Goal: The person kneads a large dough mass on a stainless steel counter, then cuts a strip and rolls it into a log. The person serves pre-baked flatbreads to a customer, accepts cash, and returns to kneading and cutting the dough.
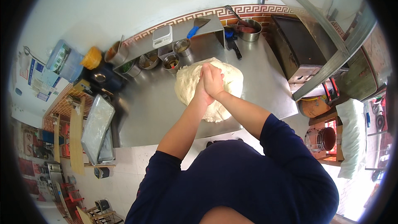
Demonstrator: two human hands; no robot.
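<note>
A large pale mass of dough (230,77) lies on the stainless steel worktop (146,112) in front of me. My left hand (203,91) and my right hand (213,79) are pressed together, one laid over the other, above the middle of the dough. Both forearms reach up from the lower edge of the worktop. The hands overlap, so the fingers and palms are partly hidden. Whether the lower one touches the dough or grips the other hand is hard to tell.
Behind the dough are metal bowls (171,62), a white kitchen scale (162,35) and a blue-handled scraper (197,27) on a steel shelf. A black-handled knife (237,49) and a metal pot (250,35) stand at the back right. Metal trays (98,124) lean at left.
</note>
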